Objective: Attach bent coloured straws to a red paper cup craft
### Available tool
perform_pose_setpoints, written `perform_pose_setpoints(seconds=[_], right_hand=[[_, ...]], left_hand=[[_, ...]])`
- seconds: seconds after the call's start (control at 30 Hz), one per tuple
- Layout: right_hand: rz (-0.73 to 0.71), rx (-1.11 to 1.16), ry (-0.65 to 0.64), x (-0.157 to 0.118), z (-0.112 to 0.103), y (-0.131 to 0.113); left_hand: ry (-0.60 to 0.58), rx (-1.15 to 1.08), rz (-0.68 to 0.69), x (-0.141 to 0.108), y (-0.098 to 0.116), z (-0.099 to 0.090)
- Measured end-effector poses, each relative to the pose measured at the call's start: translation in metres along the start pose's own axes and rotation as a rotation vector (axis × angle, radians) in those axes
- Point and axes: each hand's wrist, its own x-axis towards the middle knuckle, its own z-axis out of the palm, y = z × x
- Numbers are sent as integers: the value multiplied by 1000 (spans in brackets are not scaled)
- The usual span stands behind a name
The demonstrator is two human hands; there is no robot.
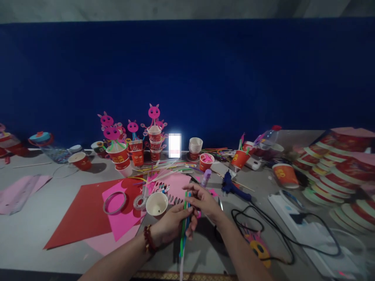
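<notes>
Sticks [183,231], green and blue, form the item under inspection; I find them between the two hands, above the near part of the table [32,238]. The left hand [175,219] is closed round their middle, fingers curled and thumb laid across; the right hand [204,201] keeps thumb and forefinger narrow at the upper ends, apparently pinching them, though overlapping fingers prevent me from confirming how firm that contact is. Neither hand is wide. I judge the step in hand to be gathering and evening up the sticks, and the next move to call for a steady left hold while the right fingertips adjust the tops. Condition as viewed: slender, bright, close side by side, slightly tilted, upper ends roughly level. A pale stick [181,267] runs out below the coloured ones; whether it reaches up among them inside the grip, I cannot tell. Surface is too blurred for me to certify as smooth or fuzzy. Just beside the left hand I record a white cup [157,198], mouth up. To the right of the right hand lies a blue glue gun [236,188], apart from both hands.
</notes>
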Motion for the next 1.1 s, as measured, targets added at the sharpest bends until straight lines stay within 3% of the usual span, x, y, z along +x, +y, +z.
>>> perform_pose_setpoints(seconds=[0.4, 0.7, 1.1], right_hand=[[6, -34, 23, 1, 3, 0], [56, -39, 17, 4, 3, 3], [24, -106, -19, 2, 3, 6]], left_hand=[[-72, -74, 17, 1, -5, -16], [-114, -112, 18, 3, -10, -17], [-9, -90, 16, 1, -6, -12]])
